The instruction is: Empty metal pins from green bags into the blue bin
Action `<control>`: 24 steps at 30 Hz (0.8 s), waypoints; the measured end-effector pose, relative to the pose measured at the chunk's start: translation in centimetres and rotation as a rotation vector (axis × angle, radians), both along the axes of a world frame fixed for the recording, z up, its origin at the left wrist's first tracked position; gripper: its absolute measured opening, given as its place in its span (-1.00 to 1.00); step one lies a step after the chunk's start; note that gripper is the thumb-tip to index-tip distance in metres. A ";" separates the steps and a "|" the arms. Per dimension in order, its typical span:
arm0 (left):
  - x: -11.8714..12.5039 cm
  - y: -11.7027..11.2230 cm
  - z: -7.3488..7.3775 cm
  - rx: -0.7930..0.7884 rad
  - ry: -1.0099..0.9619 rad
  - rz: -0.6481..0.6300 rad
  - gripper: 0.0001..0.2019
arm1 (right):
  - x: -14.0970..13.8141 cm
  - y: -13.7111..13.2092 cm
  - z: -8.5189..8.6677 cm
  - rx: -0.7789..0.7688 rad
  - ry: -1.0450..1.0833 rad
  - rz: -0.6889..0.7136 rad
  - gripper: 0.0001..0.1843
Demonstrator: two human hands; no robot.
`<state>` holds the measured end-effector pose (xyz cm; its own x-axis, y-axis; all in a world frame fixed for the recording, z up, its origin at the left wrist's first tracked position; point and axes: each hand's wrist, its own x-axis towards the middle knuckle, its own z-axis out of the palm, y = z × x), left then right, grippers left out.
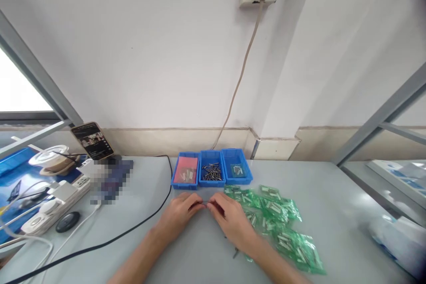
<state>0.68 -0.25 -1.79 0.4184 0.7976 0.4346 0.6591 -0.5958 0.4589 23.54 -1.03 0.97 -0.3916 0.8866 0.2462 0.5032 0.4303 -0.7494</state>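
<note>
My left hand [182,209] and my right hand [230,215] meet low over the grey table, fingertips pinched close together. Between them is a tiny dark, thin part [205,203], too small to name. Just beyond my hands stand three blue bins in a row. The left bin [185,185] holds a pink sheet and a clear bag of small parts. Loose metal pins or screws [212,172] fill the middle bin. In the right bin [244,180] lies a small bag of metal parts. Green plastic bags [274,213] with metal parts spread beside my right hand.
A black cable [133,227] runs across the table's left side. Further left are a power strip [68,197], a black oval object [68,222] and a propped phone [92,141]. A small metal piece [236,253] lies near my right wrist. A white plastic package [399,239] sits far right.
</note>
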 end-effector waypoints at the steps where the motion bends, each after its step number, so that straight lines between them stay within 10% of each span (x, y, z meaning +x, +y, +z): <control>1: 0.0 0.0 0.0 0.017 0.009 0.001 -0.63 | -0.1 0.0 -0.2 0.004 -0.002 -0.006 -0.81; 13: 0.4 0.0 0.2 0.013 0.026 -0.021 -0.75 | -0.2 0.4 -0.5 0.044 0.037 0.074 -0.77; 24: -0.6 0.5 0.5 -0.029 0.152 0.128 -0.81 | 1.9 1.8 -0.9 -0.102 0.249 -0.147 -0.82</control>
